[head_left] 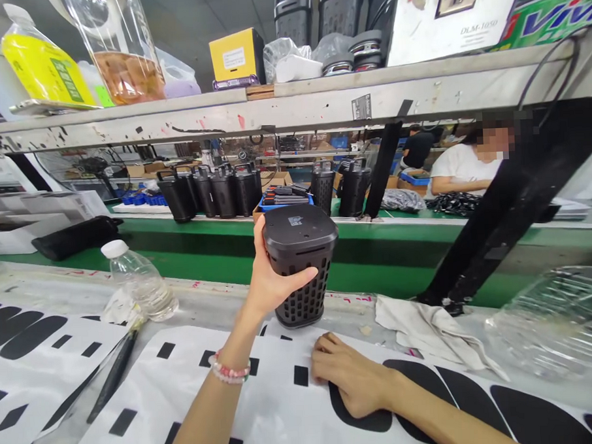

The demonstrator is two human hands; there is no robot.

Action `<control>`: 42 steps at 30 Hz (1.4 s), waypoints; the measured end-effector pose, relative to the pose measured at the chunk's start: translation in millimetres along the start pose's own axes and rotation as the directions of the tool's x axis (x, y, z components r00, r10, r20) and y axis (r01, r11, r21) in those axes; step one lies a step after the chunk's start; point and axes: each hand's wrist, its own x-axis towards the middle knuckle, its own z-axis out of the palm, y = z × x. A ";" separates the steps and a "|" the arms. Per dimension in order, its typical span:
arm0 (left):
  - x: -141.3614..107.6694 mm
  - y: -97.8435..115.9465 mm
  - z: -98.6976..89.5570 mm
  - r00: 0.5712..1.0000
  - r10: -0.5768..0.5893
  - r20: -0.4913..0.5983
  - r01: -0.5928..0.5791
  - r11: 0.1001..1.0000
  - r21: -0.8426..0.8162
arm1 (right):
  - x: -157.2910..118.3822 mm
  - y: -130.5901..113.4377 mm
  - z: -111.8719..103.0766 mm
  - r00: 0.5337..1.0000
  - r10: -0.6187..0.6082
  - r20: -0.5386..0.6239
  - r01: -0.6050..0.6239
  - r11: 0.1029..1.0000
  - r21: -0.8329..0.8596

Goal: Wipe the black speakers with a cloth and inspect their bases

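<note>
My left hand, with a beaded bracelet at the wrist, is wrapped round a black speaker housing. The housing stands upright, its sides are perforated, and a small printed label sits on its flat top face. Just right of its base, my right hand rests on a white backing sheet with the fingers curled in. Whatever its fingertips hold, if anything, is hidden. Under that hand lies a large rounded black sticker; small black rectangular stickers are spread over the sheet.
A clear bottle and a black-handled brush lie at left. A cloth and a clear plastic tray are at right. Several black speakers stand behind, below a loaded shelf. A slanted black post rises right; a co-worker sits beyond.
</note>
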 end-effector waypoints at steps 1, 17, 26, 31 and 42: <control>-0.4 0.2 0.0 1.000 -0.004 0.000 0.004 1.000 -0.003 | 1.0 1.8 1.0 1.000 0.015 -0.012 -0.015 1.000 0.009; 2.5 -2.4 -2.3 0.999 0.017 -0.032 -0.017 1.000 0.020 | -19.0 13.8 10.2 0.958 0.007 -0.288 0.020 0.996 0.091; 3.6 -5.6 -2.2 0.998 0.051 -0.028 -0.050 0.998 0.045 | -36.0 7.9 -15.1 0.987 -0.018 -0.157 0.041 0.989 0.145; 4.2 -5.5 -1.5 0.997 0.075 -0.019 -0.074 0.996 0.049 | -35.9 6.1 -4.0 0.984 -0.066 -0.168 0.075 0.996 0.049; 3.1 -8.9 -5.9 0.996 0.078 -0.031 -0.075 0.994 0.078 | -74.8 -9.7 -26.2 0.927 -0.028 -0.375 -0.031 0.988 -0.152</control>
